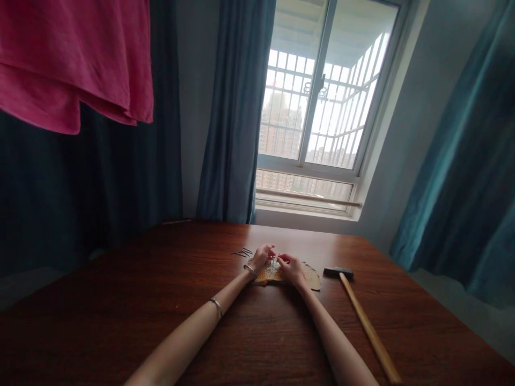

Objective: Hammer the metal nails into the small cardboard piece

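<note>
My left hand (262,259) is over the left part of a tan, perforated-looking board (312,276), its fingers curved and slightly apart. Nothing shows clearly between them. Opposite it, my right hand (293,268) is closed in a pinch at a thin, nail-like piece that rises near its fingertips. Between both hands, a few thin upright pieces (273,261) stand on the board; they are too small to make out well. Several dark nails (243,252) lie loose on the table, just beyond and left of my left hand.
A hammer (362,316) with a wooden handle lies to the right on the brown wooden table (257,332), its dark head away from me. Behind the table are a barred window (314,96) and blue curtains (233,118). Pink cloth (76,59) hangs at upper left.
</note>
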